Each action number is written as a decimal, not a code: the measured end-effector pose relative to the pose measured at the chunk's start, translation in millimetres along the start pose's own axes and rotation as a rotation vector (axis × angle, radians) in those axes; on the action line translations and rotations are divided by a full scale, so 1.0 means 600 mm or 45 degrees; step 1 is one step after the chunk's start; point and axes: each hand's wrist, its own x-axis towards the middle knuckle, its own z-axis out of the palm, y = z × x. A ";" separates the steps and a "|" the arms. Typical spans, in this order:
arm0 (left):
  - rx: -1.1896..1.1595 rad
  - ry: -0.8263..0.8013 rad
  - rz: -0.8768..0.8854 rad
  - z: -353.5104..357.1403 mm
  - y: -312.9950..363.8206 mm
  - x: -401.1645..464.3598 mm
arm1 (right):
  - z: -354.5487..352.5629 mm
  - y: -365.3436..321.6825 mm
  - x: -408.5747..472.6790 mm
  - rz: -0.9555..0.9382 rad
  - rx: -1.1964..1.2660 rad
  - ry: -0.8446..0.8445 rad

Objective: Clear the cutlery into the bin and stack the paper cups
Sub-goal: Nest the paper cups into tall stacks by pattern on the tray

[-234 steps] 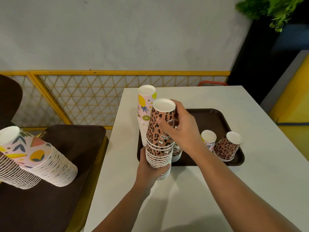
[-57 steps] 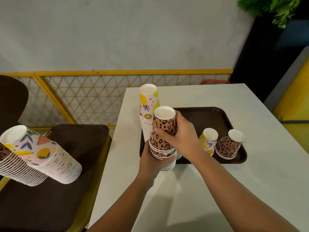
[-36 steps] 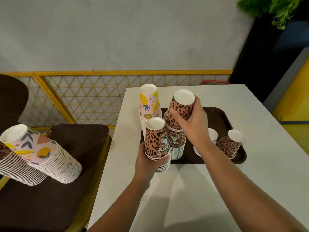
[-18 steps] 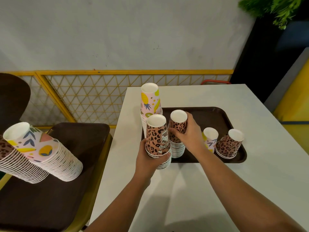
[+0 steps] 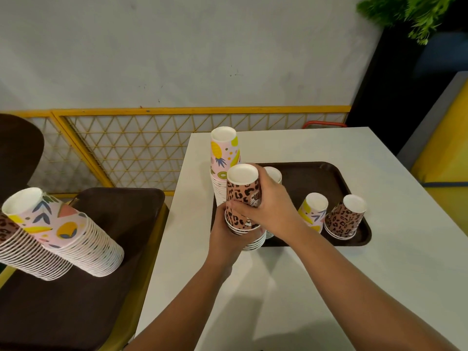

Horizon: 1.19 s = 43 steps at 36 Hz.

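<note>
Counter (image 5: 329, 287): white top carrying the tray. The broadest bare stretch lies on the near side of the fingers and off to their right. Its left edge drops away just left of the left hand, so there is little room for moving that way.

Side tray (image 5: 76, 287): dark, on a yellow frame well to the left of the fingers, across the gap. It bears two long leaning stacks (image 5: 65, 239), apparently laid down because they are too tall to stand.

Tray (image 5: 316, 178): dark brown. Its raised rim keeps the loose cups together, and its far half lies open beyond the fingers.

Fruit-print stack (image 5: 222, 168): inverted, upright, just beyond and left of the fingers, on the tray's left edge.

Leopard stack (image 5: 243, 216): the item in hand, raised over the tray's near left corner. Left hand (image 5: 225, 236) wraps the lower rims from below to steady it. Right hand (image 5: 268, 209) grasps the top leopard cup (image 5: 243, 188), seemingly seating it down.

Short stack (image 5: 272, 174): just behind the right hand, mostly hidden.

Loose cups, right of the fingers: yellow-print cup (image 5: 312, 211) and leopard cup (image 5: 345, 216), inverted, side by side, not yet stacked.

Cutlery and bin: not in view.
</note>
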 end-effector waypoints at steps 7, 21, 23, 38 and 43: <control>0.017 -0.080 -0.020 -0.004 0.003 -0.001 | -0.006 -0.006 0.000 0.017 -0.011 0.052; -0.027 -0.022 -0.121 0.001 -0.006 -0.003 | -0.042 -0.031 0.021 0.036 0.043 0.080; -0.029 -0.023 -0.118 0.003 -0.001 -0.005 | -0.036 -0.029 0.019 0.048 0.041 0.043; -0.018 -0.008 -0.102 0.002 -0.001 -0.007 | -0.035 -0.025 0.016 0.029 0.066 0.146; 0.025 0.036 -0.149 -0.003 -0.012 -0.009 | -0.064 -0.042 0.030 -0.003 0.141 0.334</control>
